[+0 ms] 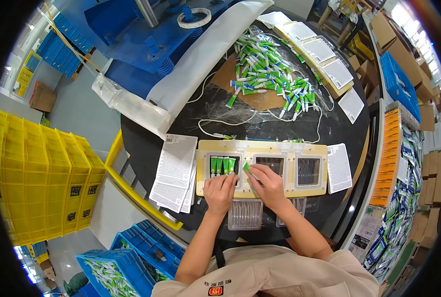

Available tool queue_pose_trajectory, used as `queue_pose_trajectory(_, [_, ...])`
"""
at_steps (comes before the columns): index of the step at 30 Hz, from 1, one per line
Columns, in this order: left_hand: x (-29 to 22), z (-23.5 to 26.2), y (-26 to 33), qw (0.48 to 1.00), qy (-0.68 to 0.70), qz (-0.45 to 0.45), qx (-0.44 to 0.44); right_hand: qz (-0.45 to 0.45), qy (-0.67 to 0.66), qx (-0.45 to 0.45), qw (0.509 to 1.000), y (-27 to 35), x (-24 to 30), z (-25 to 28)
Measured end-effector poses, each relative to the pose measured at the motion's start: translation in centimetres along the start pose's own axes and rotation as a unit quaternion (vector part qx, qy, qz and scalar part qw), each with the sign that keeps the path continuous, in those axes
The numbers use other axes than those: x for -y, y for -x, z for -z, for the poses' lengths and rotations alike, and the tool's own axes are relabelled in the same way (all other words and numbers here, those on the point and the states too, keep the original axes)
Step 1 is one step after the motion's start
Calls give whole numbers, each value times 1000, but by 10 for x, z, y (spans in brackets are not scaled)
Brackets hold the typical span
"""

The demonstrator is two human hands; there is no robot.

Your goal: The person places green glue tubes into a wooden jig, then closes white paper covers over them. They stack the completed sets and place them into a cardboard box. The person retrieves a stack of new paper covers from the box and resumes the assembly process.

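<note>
Beige work clothing (275,270) fills the lower edge, and two bare forearms reach up from it onto a round black table (146,148). Just ahead of the body, clear plastic blister trays (245,215) lie at the table's near rim. Beyond them both hands work over a long cream-coloured jig (262,190) with three rectangular wells. The left hand (219,190) lies palm down, fingers loosely curled, its fingertips at the lower edge of the left well, where several green tubes (221,165) stand side by side. The right hand (269,184) pinches one small green tube (246,168) between thumb and forefinger, held just between the left and middle wells. Printed white cards (173,171) lie stacked left of the jig; another printed card (339,167) rests to its right. Farther across the table, a loose heap of green-and-white tubes (270,74) spreads over brown cardboard, with more framed trays (319,52) lined along the far right rim. Yellow crates (42,178) stand stacked at far left.
</note>
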State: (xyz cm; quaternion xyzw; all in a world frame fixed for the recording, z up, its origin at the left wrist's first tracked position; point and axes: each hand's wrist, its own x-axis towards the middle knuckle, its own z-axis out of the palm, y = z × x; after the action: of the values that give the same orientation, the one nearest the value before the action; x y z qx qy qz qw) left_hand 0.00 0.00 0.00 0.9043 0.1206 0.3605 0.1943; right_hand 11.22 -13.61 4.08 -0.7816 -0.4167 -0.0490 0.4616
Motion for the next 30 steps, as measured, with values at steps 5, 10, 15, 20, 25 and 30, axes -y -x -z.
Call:
queue_pose_trajectory(5, [-18,-4,5,999,18,24,19,18,22,3,1000,-1,-3,-2])
queue_pose_trajectory(10, [-11,10,3,997,-30,11,76,51,31,-9,998,1,-8,-27])
queue_pose_trajectory(15, [10,26,1,981,-57,-13,185,48,80,-12,995,5,0,-46])
queue_pose_trajectory(20, [19,29,0,974,-38,-20,221,1,193,56,980,6,15,-47])
queue_pose_trajectory(25, [20,35,-4,970,-17,-17,242,-6,155,52,987,-14,7,-33])
queue_pose_trajectory(30, [20,32,-4,943,-18,-78,323,-4,82,-24,996,-95,-56,-22])
